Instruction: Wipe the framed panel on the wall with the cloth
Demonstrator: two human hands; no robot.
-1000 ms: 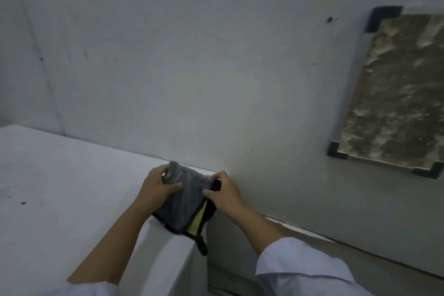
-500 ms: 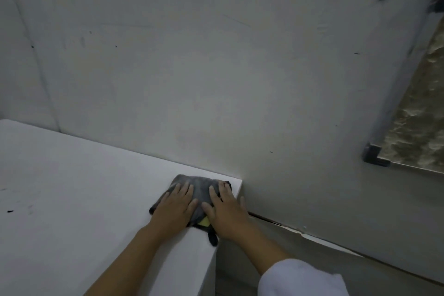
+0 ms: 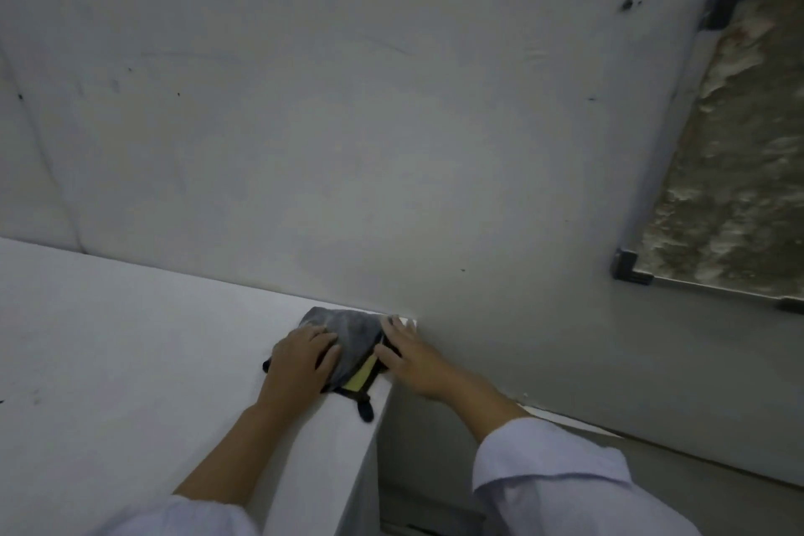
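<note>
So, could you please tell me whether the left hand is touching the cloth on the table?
Touching. The head view shows the left hand lying flat on the grey cloth, fingers spread over its surface at the table corner.

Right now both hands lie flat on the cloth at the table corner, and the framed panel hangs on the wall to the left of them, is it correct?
Not quite: the head view shows the panel to the right of the hands. The rest holds: left hand and right hand lie flat on the cloth at the table corner.

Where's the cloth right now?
In the head view, the cloth lies flat on the far right corner of the white table, against the wall, under the left hand and right hand, well below-left of the framed panel.
</note>
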